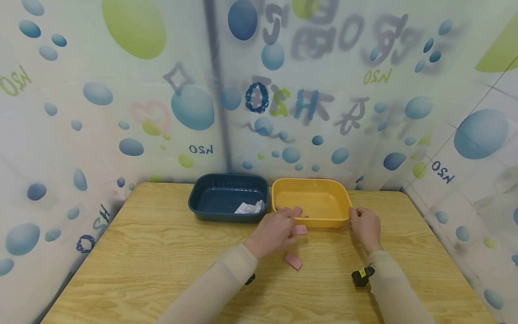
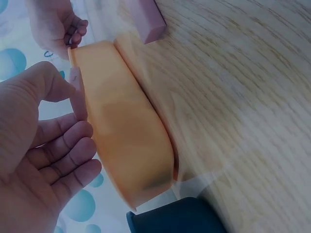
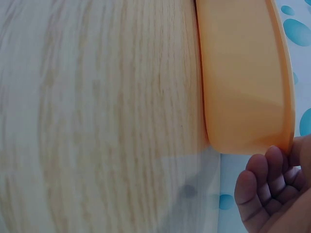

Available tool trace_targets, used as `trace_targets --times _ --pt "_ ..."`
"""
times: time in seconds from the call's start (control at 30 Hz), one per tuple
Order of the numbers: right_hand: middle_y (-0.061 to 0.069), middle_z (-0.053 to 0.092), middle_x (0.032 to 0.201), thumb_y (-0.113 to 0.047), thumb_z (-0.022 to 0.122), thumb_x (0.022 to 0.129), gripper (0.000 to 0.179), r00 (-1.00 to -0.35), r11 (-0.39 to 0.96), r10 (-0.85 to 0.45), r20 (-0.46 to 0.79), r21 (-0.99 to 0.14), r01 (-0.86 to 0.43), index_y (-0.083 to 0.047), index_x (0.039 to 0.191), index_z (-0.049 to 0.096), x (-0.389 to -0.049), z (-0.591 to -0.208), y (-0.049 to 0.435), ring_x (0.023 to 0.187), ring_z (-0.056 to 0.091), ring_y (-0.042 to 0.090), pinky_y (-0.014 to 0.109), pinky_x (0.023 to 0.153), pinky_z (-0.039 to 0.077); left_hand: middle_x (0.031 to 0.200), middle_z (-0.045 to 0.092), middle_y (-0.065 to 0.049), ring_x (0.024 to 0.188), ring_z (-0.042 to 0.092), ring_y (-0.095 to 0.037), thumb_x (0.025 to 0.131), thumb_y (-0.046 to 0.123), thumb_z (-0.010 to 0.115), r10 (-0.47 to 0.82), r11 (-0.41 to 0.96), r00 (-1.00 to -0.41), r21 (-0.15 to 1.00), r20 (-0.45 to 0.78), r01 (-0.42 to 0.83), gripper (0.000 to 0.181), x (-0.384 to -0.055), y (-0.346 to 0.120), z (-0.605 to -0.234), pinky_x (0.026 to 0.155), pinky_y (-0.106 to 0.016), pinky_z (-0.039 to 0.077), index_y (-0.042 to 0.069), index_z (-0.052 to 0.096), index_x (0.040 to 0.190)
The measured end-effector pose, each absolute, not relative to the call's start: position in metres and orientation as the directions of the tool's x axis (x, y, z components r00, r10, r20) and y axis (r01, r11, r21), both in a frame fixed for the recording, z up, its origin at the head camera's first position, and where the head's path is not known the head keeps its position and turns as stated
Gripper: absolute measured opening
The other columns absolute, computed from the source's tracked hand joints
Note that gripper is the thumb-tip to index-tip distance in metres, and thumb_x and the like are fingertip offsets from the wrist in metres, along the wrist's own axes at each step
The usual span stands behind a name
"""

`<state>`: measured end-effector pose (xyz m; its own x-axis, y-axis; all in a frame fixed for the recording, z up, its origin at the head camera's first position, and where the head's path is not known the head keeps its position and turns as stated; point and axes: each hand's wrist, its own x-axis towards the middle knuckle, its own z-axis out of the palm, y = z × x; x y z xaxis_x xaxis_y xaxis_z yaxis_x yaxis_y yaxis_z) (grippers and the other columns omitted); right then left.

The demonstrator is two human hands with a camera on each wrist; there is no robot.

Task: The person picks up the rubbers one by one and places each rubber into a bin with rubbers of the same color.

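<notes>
My left hand (image 1: 274,231) pinches a pink block (image 2: 76,93) between thumb and index finger, at the front rim of the yellow basket (image 1: 323,222); its other fingers are half curled. Another pink block (image 1: 294,261) lies on the table in front of the basket, nearer to me. Inside the yellow basket, several pink blocks (image 1: 297,211) are gathered at the front left, partly hidden behind my left hand. My right hand (image 1: 365,227) grips the basket's front right corner, thumb at the rim and fingers curled beneath, as the right wrist view shows.
A dark blue basket (image 1: 196,207) stands left of the yellow one, holding several white pieces (image 1: 251,208) in its front right corner. Both rest near the back edge of the wooden table (image 1: 162,261). A wall sheet (image 1: 194,166) with printed dots rises behind.
</notes>
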<state>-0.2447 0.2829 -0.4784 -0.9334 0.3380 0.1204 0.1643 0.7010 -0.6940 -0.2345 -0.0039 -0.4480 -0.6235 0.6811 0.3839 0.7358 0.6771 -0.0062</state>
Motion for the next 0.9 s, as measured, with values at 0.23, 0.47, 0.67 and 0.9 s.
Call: trace_targets --times 0.23,0.47,0.67,0.9 --pt "0.006 0.062 0.067 -0.026 0.048 0.107 0.042 -0.934 0.696 0.335 0.121 -0.7 0.16 0.002 0.08 0.065 -0.245 -0.478 0.283 0.063 0.053 0.02 0.03 0.056 0.041 0.075 0.057 0.002 0.065 0.053 -0.012 0.084 0.023 0.076 0.681 0.664 -0.585 -0.035 0.44 0.747 0.028 -0.237 0.0 -0.444 0.055 -0.024 0.048 0.01 0.062 0.103" --pt "0.005 0.059 0.064 -0.026 0.048 0.107 0.043 -0.936 0.687 0.336 0.109 -0.708 0.164 -0.001 0.075 0.061 -0.244 -0.477 0.283 0.061 0.051 0.02 0.03 0.056 0.04 0.079 0.061 0.004 0.071 0.055 -0.012 0.082 0.02 0.076 0.676 0.664 -0.586 -0.024 0.446 0.748 0.028 -0.238 0.001 -0.44 0.061 -0.023 0.049 0.01 0.063 0.105" --pt "0.004 0.057 0.062 -0.026 0.048 0.107 0.043 -0.935 0.687 0.335 0.114 -0.709 0.159 -0.004 0.071 0.058 -0.244 -0.477 0.282 0.059 0.05 0.019 0.029 0.054 0.04 0.081 0.063 0.002 0.074 0.059 -0.013 0.083 0.021 0.076 0.666 0.667 -0.574 -0.036 0.476 0.744 0.018 -0.238 0.003 -0.437 0.065 -0.025 0.051 0.011 0.068 0.096" --pt "0.004 0.057 0.062 -0.025 0.048 0.106 0.043 -0.935 0.69 0.333 0.118 -0.706 0.157 -0.005 0.07 0.057 -0.243 -0.476 0.282 0.058 0.05 0.019 0.029 0.054 0.039 0.078 0.06 0.003 0.072 0.056 -0.012 0.083 0.022 0.077 0.66 0.676 -0.588 -0.028 0.468 0.737 0.011 -0.24 0.007 -0.433 0.063 -0.023 0.049 0.013 0.072 0.087"
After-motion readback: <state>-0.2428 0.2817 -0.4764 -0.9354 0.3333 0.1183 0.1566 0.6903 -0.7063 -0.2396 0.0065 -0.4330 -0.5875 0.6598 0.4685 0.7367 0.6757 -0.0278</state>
